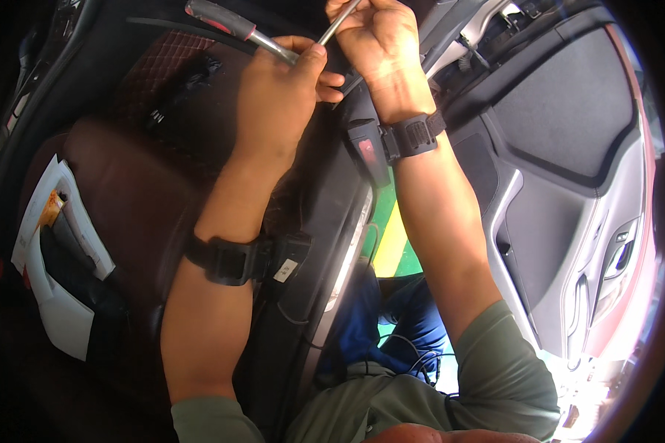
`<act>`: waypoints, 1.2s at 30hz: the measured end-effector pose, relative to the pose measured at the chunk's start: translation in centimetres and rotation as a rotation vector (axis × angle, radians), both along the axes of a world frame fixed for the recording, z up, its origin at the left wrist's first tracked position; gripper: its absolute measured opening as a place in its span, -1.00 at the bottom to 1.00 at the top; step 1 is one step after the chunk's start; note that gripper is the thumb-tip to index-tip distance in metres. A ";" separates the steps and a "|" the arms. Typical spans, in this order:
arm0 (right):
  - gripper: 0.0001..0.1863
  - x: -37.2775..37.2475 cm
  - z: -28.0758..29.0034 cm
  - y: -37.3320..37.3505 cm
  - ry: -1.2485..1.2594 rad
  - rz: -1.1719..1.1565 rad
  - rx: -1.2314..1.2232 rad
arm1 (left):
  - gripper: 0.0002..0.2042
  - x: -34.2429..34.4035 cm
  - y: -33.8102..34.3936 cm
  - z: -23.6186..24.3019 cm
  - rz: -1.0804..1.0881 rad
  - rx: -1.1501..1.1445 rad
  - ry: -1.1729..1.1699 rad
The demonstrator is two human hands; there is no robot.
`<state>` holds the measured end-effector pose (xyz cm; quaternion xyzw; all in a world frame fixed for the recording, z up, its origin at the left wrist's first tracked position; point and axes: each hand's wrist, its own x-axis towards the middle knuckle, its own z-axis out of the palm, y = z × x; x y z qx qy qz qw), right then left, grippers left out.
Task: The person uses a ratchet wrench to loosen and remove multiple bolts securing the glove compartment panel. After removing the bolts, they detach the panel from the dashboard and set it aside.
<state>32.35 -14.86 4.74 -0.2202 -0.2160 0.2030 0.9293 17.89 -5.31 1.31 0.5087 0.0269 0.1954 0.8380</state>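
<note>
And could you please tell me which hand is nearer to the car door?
The right. The right hand is to the left of the door, near the picture's top edge; the left hand is farther left, beyond the right one.

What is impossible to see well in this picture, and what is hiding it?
Head view:
Thin metal rod: upper end, cut off by top edge.
Right hand: partly cut off by top edge.
Black-handled tool: far end, hidden by left hand.
White papers: print too small.
</note>
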 end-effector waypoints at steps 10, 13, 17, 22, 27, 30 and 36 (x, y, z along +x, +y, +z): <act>-0.71 -1.6 0.5 0.3 -0.061 -0.200 -0.299 | -0.85 -0.1 0.5 0.0 0.124 0.005 0.035; -0.72 -1.8 0.7 0.0 -0.055 -0.202 -0.304 | -0.85 -0.1 0.2 -0.1 0.162 0.092 0.000; -0.75 -1.9 0.9 0.0 -0.053 -0.179 -0.241 | -0.85 0.8 -0.2 -1.8 0.426 0.523 -0.191; -0.82 -0.9 0.0 0.3 -0.053 -0.165 -0.104 | -0.80 0.2 -0.6 -1.0 0.132 0.234 -0.066; -0.82 -0.6 -0.3 0.2 -0.058 -0.090 -0.015 | -0.80 0.0 0.5 -0.3 -0.101 -0.128 -0.008; -0.79 -2.5 1.4 0.3 0.023 -0.055 -0.006 | -0.80 0.1 1.4 -0.6 -0.203 -0.214 0.013; -0.75 0.0 0.2 0.9 -0.015 -0.012 0.096 | -0.81 0.3 1.9 -0.4 -0.306 -0.350 0.035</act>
